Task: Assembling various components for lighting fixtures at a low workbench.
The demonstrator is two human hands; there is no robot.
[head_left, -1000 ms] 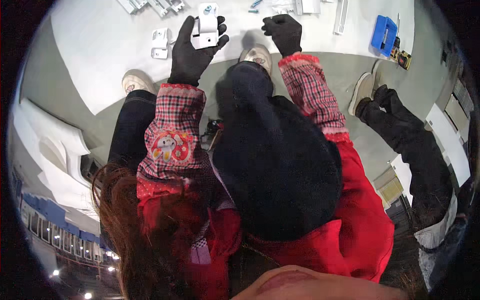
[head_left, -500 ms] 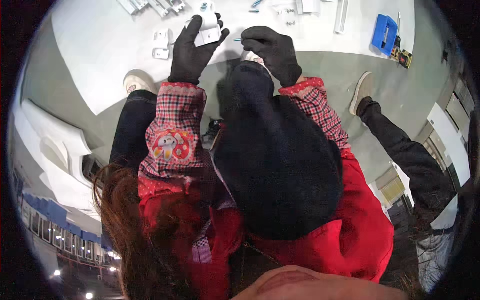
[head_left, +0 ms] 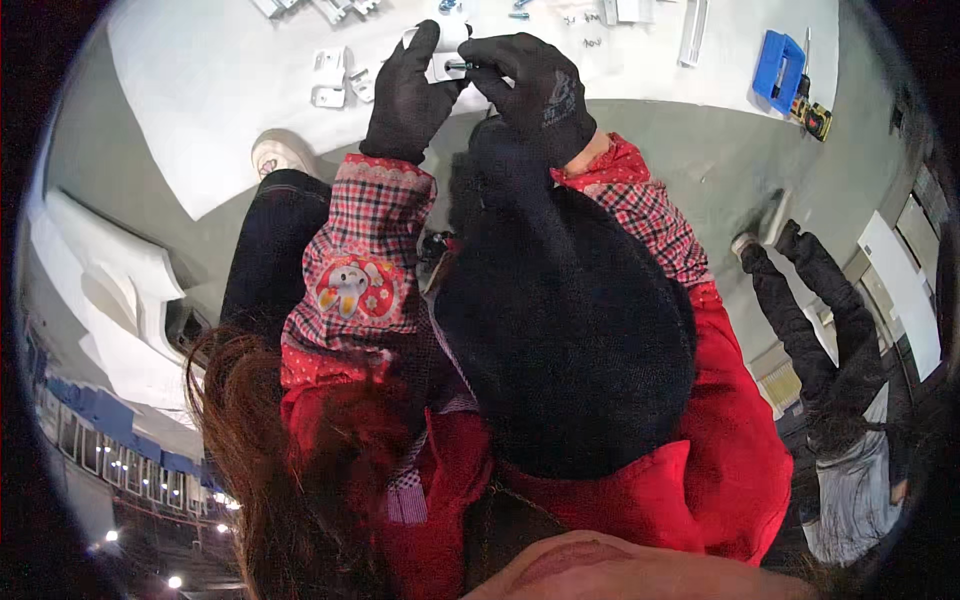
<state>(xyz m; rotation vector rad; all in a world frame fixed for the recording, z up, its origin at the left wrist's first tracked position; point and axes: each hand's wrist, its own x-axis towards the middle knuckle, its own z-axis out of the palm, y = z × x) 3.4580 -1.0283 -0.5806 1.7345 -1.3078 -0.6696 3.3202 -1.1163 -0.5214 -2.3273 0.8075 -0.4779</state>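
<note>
My left hand (head_left: 405, 110), in a black glove, is closed round a small white bracket-like part (head_left: 450, 36), with the thumb along its side. My right hand (head_left: 545, 95), gloved the same, pinches a thin bolt (head_left: 457, 66). The bolt lies level, its tip at the face of the white part; whether it has entered a hole is too small to tell. Beside my left hand, several white brackets (head_left: 328, 78) lie on the white sheet (head_left: 210, 130).
Bolts (head_left: 519, 15) and small hardware (head_left: 592, 43) lie at the far side. A long white strip (head_left: 694, 35), a blue bin (head_left: 776, 72) and a yellow-and-black tool (head_left: 814, 118) are at the right. Another person's legs (head_left: 815, 310) stand on the grey floor behind.
My right hand has moved left and brought the bolt to the white part. The other person's legs at the right have shifted position.
</note>
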